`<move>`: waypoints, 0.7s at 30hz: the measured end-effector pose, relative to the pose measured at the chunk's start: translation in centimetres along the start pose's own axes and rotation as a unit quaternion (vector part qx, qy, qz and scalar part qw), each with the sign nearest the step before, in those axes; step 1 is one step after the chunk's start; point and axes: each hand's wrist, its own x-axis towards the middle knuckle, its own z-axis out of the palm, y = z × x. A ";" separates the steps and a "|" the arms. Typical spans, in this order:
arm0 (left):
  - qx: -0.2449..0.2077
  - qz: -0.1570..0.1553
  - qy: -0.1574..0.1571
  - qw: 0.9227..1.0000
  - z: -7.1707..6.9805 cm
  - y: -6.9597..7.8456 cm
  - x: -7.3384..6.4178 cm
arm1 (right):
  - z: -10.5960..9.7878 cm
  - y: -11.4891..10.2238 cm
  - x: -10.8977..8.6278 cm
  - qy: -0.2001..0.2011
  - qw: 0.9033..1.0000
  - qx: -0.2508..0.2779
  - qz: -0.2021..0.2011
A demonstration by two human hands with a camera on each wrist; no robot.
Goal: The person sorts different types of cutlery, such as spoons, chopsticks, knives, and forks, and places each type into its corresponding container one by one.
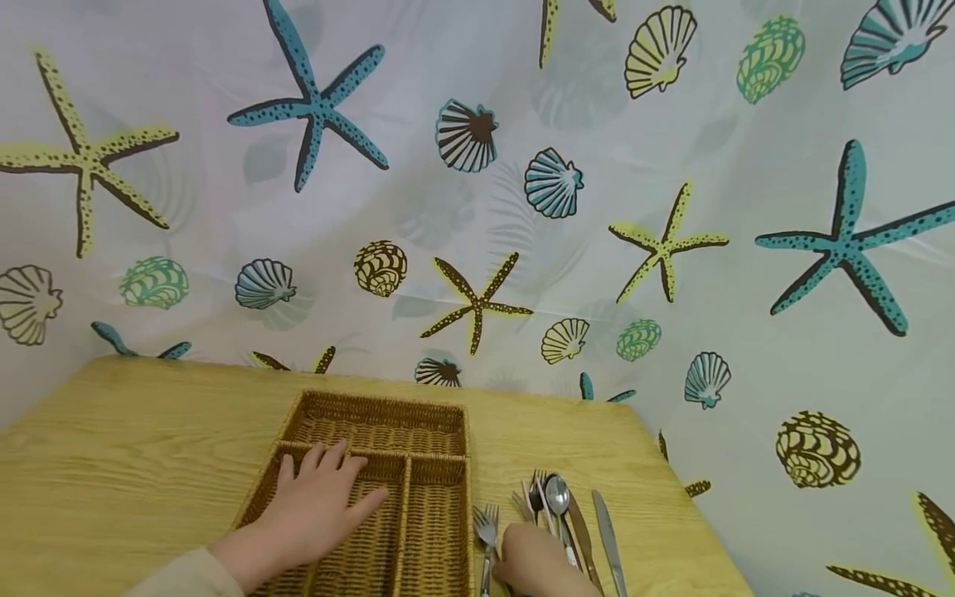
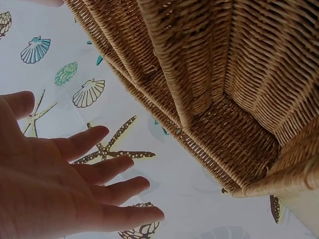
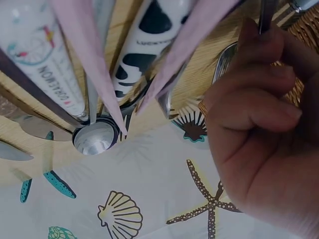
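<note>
My left hand (image 1: 317,506) hovers over the wicker basket (image 1: 384,401), fingers spread and palm down. The left wrist view shows the same hand (image 2: 75,184) with nothing in it, beside the basket's woven rim (image 2: 164,122). Just right of the basket, my right hand (image 1: 539,560) is low among the cutlery. Its thumb and fingertips pinch a dark metal handle (image 3: 268,15), apparently a fork's. Fork heads (image 1: 487,524) lie right beside these fingers. Close by to the right are spoons (image 1: 556,495), pink chopsticks (image 3: 89,55) and a cow-patterned handle (image 3: 149,45).
The basket has a wide compartment at the back and long ones in front, split by dividers (image 1: 404,522). At the right of the cutlery lie a brown knife (image 1: 580,531) and a silver table knife (image 1: 609,539). A shell-and-starfish cloth (image 1: 477,207) hangs behind the wooden table (image 1: 149,464).
</note>
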 end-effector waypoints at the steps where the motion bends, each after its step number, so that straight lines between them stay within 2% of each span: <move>1: -0.002 -0.001 0.000 1.000 0.0 0.0 0.0 | 0.0 0.0 0.0 0.000 1.000 0.001 -0.005; 9: -0.015 -0.006 -0.009 1.000 0.3 0.1 0.1 | -0.1 0.1 0.2 -0.014 0.999 0.031 -0.021; 16: -0.025 -0.006 -0.007 1.000 0.3 0.5 0.0 | -0.9 0.1 0.4 0.017 0.997 0.067 -0.032; 21: -0.031 -0.002 0.004 1.000 0.3 0.9 0.1 | -1.9 0.0 0.3 0.007 0.994 0.111 -0.022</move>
